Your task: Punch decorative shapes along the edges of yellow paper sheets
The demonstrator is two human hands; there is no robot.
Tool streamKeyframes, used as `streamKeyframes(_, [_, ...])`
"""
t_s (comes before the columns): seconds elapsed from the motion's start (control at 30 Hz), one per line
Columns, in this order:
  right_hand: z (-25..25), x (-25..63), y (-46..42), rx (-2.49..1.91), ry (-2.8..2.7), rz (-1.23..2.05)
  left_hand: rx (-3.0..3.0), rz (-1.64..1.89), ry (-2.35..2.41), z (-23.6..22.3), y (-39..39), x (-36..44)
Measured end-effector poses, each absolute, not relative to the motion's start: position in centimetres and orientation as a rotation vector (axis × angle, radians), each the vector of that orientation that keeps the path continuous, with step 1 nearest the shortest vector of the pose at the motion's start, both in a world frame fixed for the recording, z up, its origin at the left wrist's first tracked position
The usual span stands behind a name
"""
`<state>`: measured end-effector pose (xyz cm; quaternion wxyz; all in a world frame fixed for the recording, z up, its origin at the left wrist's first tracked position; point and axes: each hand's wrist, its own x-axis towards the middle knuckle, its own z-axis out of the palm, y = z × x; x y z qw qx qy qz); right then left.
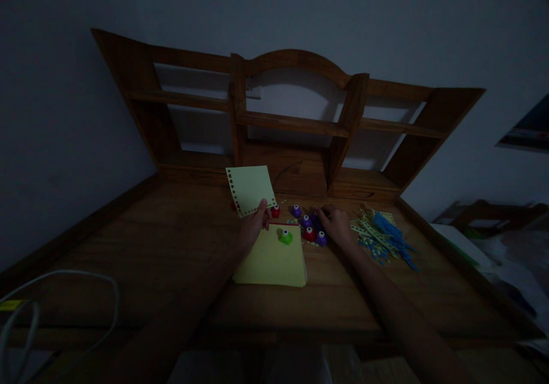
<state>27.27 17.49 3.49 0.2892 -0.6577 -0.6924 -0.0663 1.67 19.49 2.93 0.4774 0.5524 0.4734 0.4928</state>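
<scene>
My left hand (pixel 256 222) pinches a pale yellow sheet of paper (pixel 253 188) by its lower corner, thumb on top. Small shapes are cut out along the sheet's left and lower edges. Below lies a stack of yellow paper (pixel 270 267) with a green craft punch (pixel 285 237) on it. My right hand (pixel 335 224) is closed at a dark purple craft punch (pixel 314 219), its fingers partly hidden. Close by are more purple punches (pixel 321 238), a red punch (pixel 309 234) and another red punch (pixel 275 211) near the sheet.
Punched yellow strips (pixel 375 228), blue strips (pixel 397 238) and small paper bits (pixel 373 251) lie right of my right hand. A wooden shelf unit (pixel 291 124) rises at the desk's back. A white cable (pixel 114 292) loops at the front left. The room is dim.
</scene>
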Motion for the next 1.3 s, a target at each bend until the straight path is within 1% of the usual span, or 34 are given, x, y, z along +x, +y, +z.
streamKeyframes(0.27, [3.4,27.3,17.4,-1.724,-1.844,-0.128,1.365,1.188,1.239,2.8,19.5,1.6])
streamKeyframes(0.5, [3.4,27.2,17.5,-1.738,-1.842,-0.137,1.343,1.167,1.149,3.0,19.3,2.0])
streamKeyframes(0.8, [3.5,27.2,17.4,-1.757,-1.834,-0.116,1.346,1.141,1.359,3.8,18.5,2.0])
streamKeyframes(1.03, [3.7,27.1,17.3,-1.772,-1.845,-0.127,1.403,1.102,1.345,4.5,18.1,2.0])
streamKeyframes(1.3, [3.5,27.2,17.5,-1.787,-1.846,-0.128,1.381,1.07,1.352,2.7,18.8,1.8])
